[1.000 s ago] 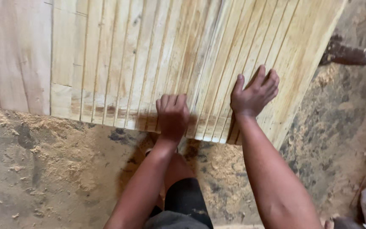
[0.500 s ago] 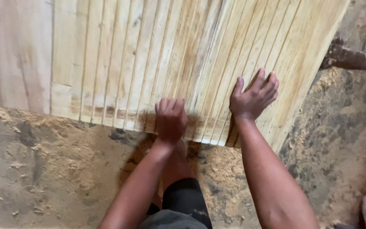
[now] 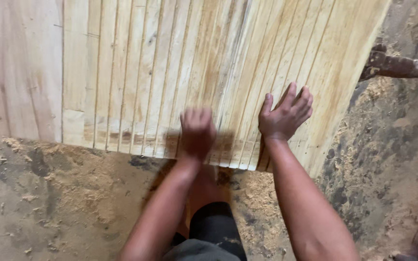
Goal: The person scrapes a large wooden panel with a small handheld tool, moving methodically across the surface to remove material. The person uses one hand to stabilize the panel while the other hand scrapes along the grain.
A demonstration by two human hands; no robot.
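A large panel of thin wooden slats lies flat on the dirt floor in front of the person. The slats are pale yellow, long and narrow, and they lie side by side with thin dark gaps between them. Their long axis runs away from the person, from the near edge towards the top of the view, and the slats on the right side lean a little to the right as they go farther. The near ends of the slats make an edge just in front of the person's knees.

The left hand is over the near part of the panel, close to the slat ends. It is blurred, so I cannot tell if its fingers are spread or closed, or if they hold something. The right hand rests flat on the slats, a little farther from the edge, palm down, with the fingers open and spread and holding nothing.

On the left of the slats there is a wider, plain wooden board, touching the panel. Sawdust lies on the floor near the edge. At the right, beside the panel, a dark piece of wood lies on the floor.
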